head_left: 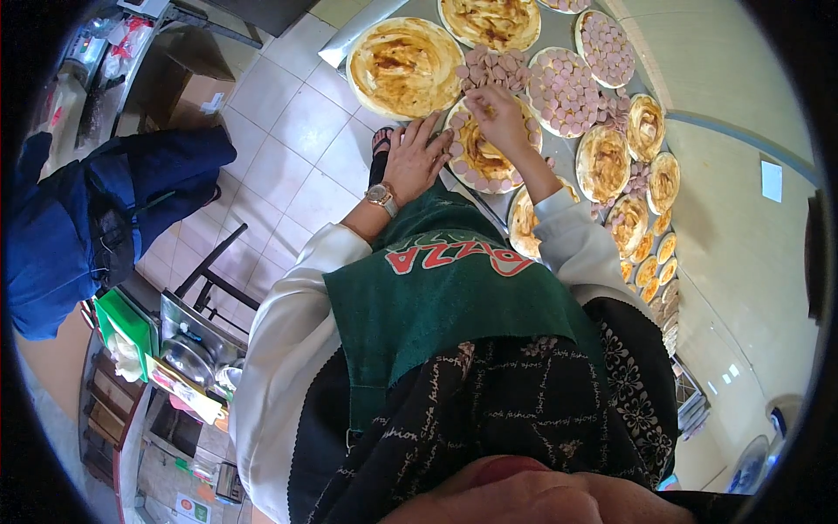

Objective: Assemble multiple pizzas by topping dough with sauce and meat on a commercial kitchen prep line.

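A round pizza base [483, 155] with brownish-orange sauce lies in front of me at the metal table's edge. Pink sausage slices line part of its rim. Over its upper part hovers my right hand [499, 120], fingers curled together; whatever they may hold is hidden. My left hand [414, 161], wearing a wristwatch, is open, its spread fingers beside the base's left edge. A heap of loose sausage slices [493, 70] lies just beyond my right hand. To the right of that heap, one pizza [563, 92] is covered in slices. A large sauced base [406, 65] lies at the far left.
More sauced bases [603, 162] and sausage heaps stretch along the table to the right, beside a pale wall [724, 201]. Another person in blue clothes [65, 227] stands at the left on the tiled floor [301, 122]. Nearby are a black metal frame [209, 272] and a green crate [122, 330].
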A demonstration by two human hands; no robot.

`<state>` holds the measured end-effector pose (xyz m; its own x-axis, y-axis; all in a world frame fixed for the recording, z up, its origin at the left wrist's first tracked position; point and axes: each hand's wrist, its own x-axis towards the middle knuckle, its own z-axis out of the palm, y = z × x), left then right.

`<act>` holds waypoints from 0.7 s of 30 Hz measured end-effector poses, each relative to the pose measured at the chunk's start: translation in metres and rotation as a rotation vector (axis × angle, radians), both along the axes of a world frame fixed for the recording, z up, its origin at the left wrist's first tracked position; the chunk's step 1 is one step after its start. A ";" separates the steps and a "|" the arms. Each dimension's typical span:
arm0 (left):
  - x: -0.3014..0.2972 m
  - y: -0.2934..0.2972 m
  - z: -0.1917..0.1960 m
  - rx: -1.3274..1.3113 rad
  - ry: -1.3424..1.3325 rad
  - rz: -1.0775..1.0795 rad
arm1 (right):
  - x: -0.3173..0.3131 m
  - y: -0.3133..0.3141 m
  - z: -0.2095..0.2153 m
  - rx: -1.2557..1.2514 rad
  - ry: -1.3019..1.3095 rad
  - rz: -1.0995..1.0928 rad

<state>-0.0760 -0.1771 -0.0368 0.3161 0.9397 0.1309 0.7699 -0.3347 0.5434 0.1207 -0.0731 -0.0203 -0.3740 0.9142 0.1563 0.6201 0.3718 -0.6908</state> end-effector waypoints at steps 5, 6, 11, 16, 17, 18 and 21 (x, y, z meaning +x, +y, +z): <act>0.000 -0.001 0.001 0.002 -0.009 0.003 | 0.011 0.008 0.007 0.033 -0.186 -0.002; 0.001 -0.001 0.001 -0.004 -0.017 0.001 | 0.012 0.006 0.007 0.105 -0.247 0.055; 0.002 -0.002 0.000 -0.005 -0.011 0.014 | 0.009 -0.006 0.016 0.212 -0.323 0.181; 0.002 -0.002 0.003 -0.017 -0.012 0.003 | 0.006 -0.012 0.007 0.034 -0.251 0.239; 0.002 -0.002 0.003 -0.014 -0.012 0.007 | 0.005 -0.010 0.006 0.035 -0.250 0.240; 0.001 -0.003 0.003 -0.011 -0.011 0.010 | 0.004 -0.008 0.004 0.040 -0.198 0.190; 0.000 -0.005 0.002 -0.020 -0.007 0.015 | -0.001 -0.005 0.011 -0.065 -0.111 0.071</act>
